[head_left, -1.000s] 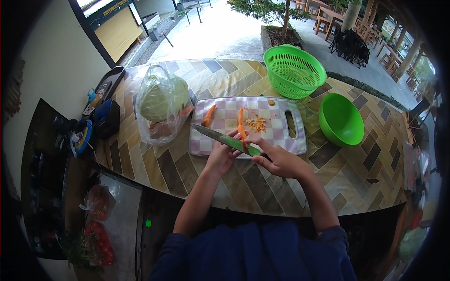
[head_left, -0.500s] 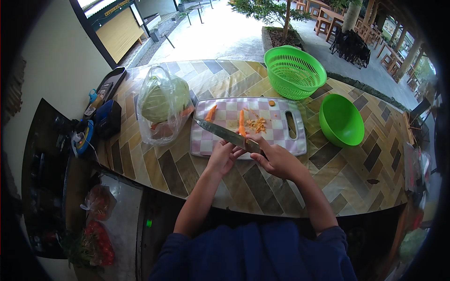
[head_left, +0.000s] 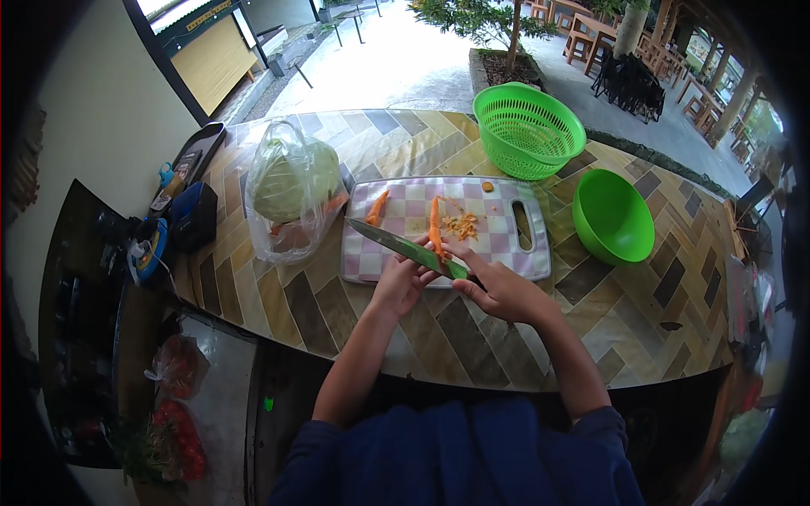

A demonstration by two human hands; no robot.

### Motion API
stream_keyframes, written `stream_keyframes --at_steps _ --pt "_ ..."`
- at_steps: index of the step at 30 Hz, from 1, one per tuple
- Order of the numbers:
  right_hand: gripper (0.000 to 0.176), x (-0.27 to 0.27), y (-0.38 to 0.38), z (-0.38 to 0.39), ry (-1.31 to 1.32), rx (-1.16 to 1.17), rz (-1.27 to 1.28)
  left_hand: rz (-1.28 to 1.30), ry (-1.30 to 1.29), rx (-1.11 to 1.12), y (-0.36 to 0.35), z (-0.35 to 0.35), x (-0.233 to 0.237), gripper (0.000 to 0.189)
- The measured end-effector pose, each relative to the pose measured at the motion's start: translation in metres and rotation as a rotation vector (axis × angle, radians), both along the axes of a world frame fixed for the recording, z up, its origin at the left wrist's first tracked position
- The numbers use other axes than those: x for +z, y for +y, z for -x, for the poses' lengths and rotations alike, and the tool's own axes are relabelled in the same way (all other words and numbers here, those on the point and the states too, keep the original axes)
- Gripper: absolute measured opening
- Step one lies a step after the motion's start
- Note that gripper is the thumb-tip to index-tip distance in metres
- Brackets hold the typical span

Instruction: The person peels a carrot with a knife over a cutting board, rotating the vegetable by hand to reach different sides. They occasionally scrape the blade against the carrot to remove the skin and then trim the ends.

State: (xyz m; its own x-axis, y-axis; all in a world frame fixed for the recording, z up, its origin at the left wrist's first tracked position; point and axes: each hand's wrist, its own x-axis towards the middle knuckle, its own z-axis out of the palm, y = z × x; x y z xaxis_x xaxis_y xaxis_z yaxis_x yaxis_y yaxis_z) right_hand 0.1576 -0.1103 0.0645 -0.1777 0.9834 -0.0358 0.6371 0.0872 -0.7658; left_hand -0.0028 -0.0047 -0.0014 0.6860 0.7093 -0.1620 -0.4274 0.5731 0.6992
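A large knife [head_left: 395, 242] is in my right hand [head_left: 499, 291], which is closed round its handle. The blade slants up and left over the near side of a checkered cutting board [head_left: 364, 268]. My left hand [head_left: 402, 284] is below the blade, palm turned up and fingers curled at the near end of a carrot [head_left: 435, 221]. Blade and fingers partly hide that end, while the carrot's thin tip points away over the board. Orange scrapings [head_left: 461, 225] lie to its right. Another carrot piece [head_left: 378, 206] rests at the board's left, and a small round slice [head_left: 488, 186] near its far edge.
Left of the board sits a clear plastic bag [head_left: 291, 190] with a cabbage inside. A green colander [head_left: 530, 131] stands behind the board and a green bowl [head_left: 613, 217] to its right. A dark box [head_left: 194, 212] is at the table's left end.
The knife blade has tilted and shifted slightly, and more of the carrot's near end shows beside my right fingers. Both hands stay in nearly the same place.
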Motion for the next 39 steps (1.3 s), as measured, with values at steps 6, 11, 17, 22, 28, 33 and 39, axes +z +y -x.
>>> stream_keyframes --at_steps 6,11,17,22,28,33,39 --pt "0.044 0.003 0.000 0.005 -0.099 -0.032 -0.027 0.007 0.008 0.014 -0.001 0.000 -0.001 0.031" --pt "0.041 0.001 0.001 0.006 -0.146 -0.046 -0.059 0.021 0.018 0.013 -0.003 -0.001 0.000 0.030" --pt "0.044 -0.006 0.002 0.003 -0.098 -0.057 -0.131 0.033 -0.016 0.001 -0.002 -0.001 -0.002 0.031" --pt "0.043 -0.002 0.002 0.002 -0.111 -0.057 -0.014 -0.031 -0.013 -0.015 -0.005 0.000 0.002 0.028" --pt "0.043 -0.001 0.004 0.001 -0.129 -0.054 0.006 -0.037 0.003 -0.057 -0.001 0.001 -0.009 0.026" --pt "0.043 -0.005 0.006 -0.002 -0.043 -0.041 -0.035 -0.045 0.003 -0.040 -0.004 0.000 -0.001 0.035" --pt "0.044 -0.004 0.007 -0.003 -0.062 -0.034 -0.026 -0.026 0.009 -0.039 -0.005 0.000 0.002 0.041"
